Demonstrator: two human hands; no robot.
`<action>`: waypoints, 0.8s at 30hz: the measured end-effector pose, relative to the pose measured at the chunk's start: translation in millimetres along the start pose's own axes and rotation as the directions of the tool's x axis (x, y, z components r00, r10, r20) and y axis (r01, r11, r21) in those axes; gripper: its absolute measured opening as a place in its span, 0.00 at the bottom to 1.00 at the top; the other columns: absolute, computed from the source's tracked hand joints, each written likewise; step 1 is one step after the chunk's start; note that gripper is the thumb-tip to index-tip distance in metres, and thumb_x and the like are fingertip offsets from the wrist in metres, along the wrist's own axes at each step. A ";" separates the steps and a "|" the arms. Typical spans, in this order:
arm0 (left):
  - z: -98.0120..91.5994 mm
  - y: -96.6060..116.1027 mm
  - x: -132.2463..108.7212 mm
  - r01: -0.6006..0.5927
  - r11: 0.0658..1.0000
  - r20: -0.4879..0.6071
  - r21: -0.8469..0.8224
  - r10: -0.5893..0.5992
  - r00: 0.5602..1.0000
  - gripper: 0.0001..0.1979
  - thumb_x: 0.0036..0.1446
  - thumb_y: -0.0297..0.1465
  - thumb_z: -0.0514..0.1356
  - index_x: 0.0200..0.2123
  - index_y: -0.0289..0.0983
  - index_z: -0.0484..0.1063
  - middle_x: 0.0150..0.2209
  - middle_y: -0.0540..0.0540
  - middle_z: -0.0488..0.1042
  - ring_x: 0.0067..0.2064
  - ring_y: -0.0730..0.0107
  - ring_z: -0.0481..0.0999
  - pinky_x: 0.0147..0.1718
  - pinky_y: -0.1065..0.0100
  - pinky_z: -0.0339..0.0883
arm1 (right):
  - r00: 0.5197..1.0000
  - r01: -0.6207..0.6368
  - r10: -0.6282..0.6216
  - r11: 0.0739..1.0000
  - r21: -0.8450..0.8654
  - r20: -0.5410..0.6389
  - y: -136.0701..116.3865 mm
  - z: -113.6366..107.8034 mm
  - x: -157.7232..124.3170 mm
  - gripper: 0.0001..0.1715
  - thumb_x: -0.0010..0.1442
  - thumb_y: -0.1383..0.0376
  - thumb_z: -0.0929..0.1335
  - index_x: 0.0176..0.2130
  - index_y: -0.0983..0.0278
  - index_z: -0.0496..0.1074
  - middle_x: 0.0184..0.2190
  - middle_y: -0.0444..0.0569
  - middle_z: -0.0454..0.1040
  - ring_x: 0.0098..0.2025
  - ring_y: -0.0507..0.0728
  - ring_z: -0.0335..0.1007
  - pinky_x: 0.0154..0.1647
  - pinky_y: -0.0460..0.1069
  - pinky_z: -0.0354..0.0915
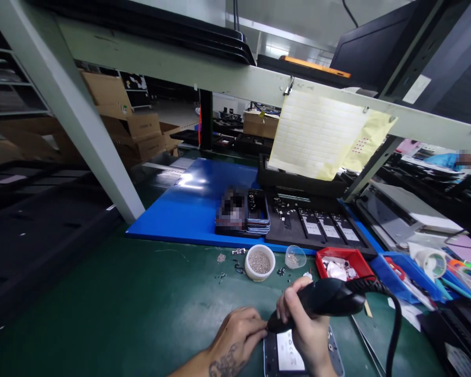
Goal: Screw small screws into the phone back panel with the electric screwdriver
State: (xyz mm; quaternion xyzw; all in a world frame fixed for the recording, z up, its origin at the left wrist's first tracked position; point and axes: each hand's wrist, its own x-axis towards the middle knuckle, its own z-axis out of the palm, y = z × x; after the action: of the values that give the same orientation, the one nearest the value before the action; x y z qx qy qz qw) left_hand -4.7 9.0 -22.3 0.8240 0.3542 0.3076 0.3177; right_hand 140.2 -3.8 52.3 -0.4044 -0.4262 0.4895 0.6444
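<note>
My right hand (pixel 308 327) is wrapped round a black corded electric screwdriver (pixel 329 297), tilted with its tip down to the left. Below it, a phone body with a white-labelled battery (pixel 287 352) lies on the green mat, partly hidden by that hand. At the phone's upper left edge, my left hand (pixel 241 335) has thumb and fingers pinched together beside the screwdriver tip. Whatever is between those fingers is too small to make out. A white round tub of small screws (pixel 259 263) and a clear cup (pixel 295 257) stand beyond the hands.
Stacked phone frames (pixel 258 212) and a black tray with batteries (pixel 329 228) are on a blue board (pixel 172 214). At the right are a red bin (pixel 344 263), a blue bin (pixel 408 277) and tweezers (pixel 367 343). A shelf beam (pixel 172 76) crosses overhead.
</note>
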 end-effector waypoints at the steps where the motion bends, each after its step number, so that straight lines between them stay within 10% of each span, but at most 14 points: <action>1: 0.0 0.2 -0.4 0.000 1.000 -0.004 -0.006 0.000 1.000 0.09 0.59 0.24 0.57 0.33 0.36 0.78 0.31 0.44 0.76 0.35 0.66 0.76 0.37 0.71 0.68 | 1.000 -0.005 0.005 1.000 -0.001 -0.013 -1.3 -0.3 -0.8 0.13 0.61 0.57 0.69 0.32 0.59 0.62 0.15 0.33 0.64 0.20 0.46 0.61 0.22 0.42 0.60; 24: 7.4 -11.6 -4.2 -0.078 0.996 -0.023 0.051 0.079 0.997 0.09 0.58 0.25 0.56 0.34 0.38 0.78 0.29 0.46 0.76 0.32 0.65 0.74 0.33 0.67 0.65 | 0.997 0.022 -0.043 0.958 -0.286 -0.067 26.7 -4.5 -20.7 0.14 0.56 0.56 0.71 0.29 0.59 0.63 0.17 0.36 0.64 0.18 0.50 0.59 0.21 0.46 0.60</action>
State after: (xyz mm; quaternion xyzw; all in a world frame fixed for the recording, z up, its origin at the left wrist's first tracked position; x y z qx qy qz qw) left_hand -6.2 9.7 -36.5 0.8411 0.3331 0.3212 0.2799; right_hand 133.5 -19.3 22.6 -0.5034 -0.4752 0.3972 0.6025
